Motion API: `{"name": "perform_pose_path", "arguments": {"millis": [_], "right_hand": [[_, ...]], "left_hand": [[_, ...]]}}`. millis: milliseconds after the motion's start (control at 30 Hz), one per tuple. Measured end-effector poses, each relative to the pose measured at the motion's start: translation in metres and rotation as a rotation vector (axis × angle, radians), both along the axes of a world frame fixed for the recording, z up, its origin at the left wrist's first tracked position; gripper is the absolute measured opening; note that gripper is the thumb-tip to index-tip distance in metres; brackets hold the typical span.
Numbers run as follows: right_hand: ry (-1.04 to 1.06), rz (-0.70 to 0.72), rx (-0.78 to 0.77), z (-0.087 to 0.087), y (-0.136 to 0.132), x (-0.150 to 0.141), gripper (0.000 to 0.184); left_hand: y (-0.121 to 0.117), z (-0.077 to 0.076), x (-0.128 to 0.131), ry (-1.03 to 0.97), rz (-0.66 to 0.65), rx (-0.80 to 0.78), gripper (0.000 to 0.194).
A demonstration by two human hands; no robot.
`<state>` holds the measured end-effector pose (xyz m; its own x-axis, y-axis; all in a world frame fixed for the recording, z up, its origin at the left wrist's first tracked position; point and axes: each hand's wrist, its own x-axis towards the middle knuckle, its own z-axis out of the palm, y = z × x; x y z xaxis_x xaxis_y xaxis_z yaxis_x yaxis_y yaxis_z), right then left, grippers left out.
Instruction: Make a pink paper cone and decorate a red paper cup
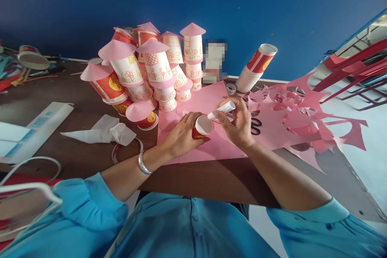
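Observation:
My left hand [189, 131] is wrapped round a small red paper cup [204, 125], its pale round end facing up. In my right hand [237, 123] is a white glue stick [224, 109], tilted so that its lower tip meets or nearly meets the cup's edge. Both hands are over pink paper sheets [211, 149]. Just left of them, a small red cup [148, 122] wears a pink paper cone [138, 111]. Behind stand several stacked paper cups with pink cone tops, such as a white cup [156, 64] with orange drawings.
A tilted stack of paper cups [253, 68] leans at the back right, with a tape roll [231, 88] beside it. Cut pink scraps [305, 117] cover the right side. Crumpled white paper [104, 131] and a white box [39, 129] lie left. A blue wall [193, 0] bounds the back.

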<state>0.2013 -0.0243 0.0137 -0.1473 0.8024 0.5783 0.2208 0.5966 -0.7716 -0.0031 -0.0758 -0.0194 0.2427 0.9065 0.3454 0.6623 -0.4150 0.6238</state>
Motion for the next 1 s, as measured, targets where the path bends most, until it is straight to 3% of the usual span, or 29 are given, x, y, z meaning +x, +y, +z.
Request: {"name": "perform_pose_path", "arguments": {"millis": [300,500,767,1000], "right_hand": [[-0.144,-0.009,0.1,-0.0017,-0.0017,0.003,0.032],[-0.14,-0.026,0.114,-0.0028,0.0018,0.0036,0.033],[-0.076,-0.039,0.051,-0.0001,0.0026,0.002,0.036],[-0.12,-0.031,0.106,-0.0051,-0.0034,0.0029,0.029]], "left_hand": [[0.0003,-0.0021,0.0006,0.025,-0.002,0.041,0.07],[0.0002,-0.0024,0.0006,0.024,0.005,0.003,0.064],[-0.0005,-0.0057,0.0006,0.023,0.006,0.025,0.072],[0.0004,-0.0015,0.0014,0.015,0.003,0.026,0.059]]}}
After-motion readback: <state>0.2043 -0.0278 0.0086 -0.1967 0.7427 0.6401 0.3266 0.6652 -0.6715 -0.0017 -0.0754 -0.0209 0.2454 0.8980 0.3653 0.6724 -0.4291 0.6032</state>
